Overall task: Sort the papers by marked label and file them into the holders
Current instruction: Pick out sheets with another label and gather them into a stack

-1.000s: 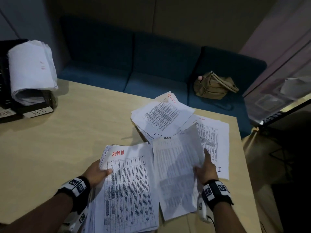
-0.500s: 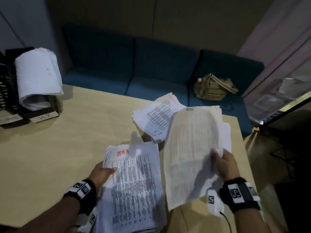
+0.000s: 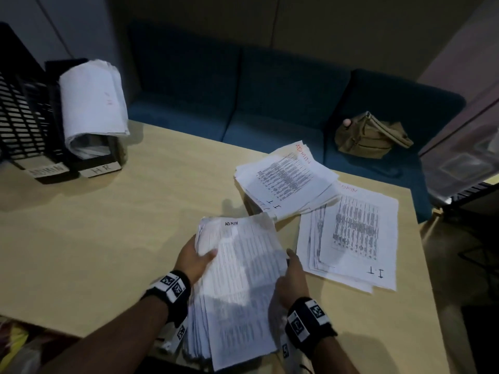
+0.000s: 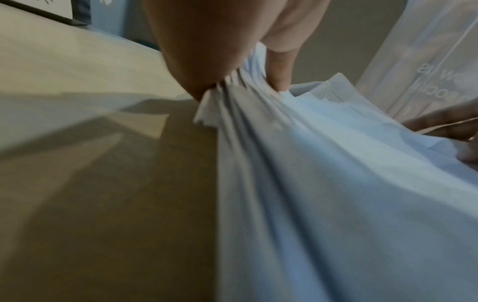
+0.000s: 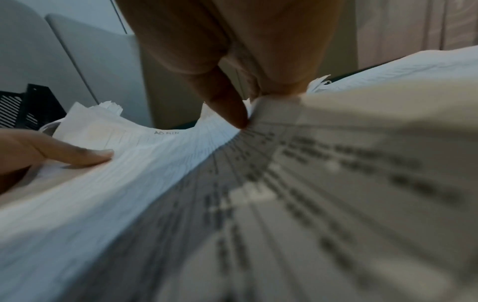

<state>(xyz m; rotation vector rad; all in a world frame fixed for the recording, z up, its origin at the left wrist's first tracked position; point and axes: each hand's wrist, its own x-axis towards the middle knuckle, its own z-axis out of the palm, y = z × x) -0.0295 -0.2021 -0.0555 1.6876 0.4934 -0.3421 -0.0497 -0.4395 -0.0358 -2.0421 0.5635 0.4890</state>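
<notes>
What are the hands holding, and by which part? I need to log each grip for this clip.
Both hold the ADMIN paper stack: the left hand grips its left edge near the top, thumb on the top sheet; the right hand grips its right edge.

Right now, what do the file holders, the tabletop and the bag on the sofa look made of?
File holders: black, slotted walls, likely moulded plastic, though coated metal is possible.
Tabletop: pale, even wood tone with a matte sheen, probably laminate or veneer.
Bag: olive-tan, soft and slumped with a strap, seemingly canvas or similar cloth.
</notes>
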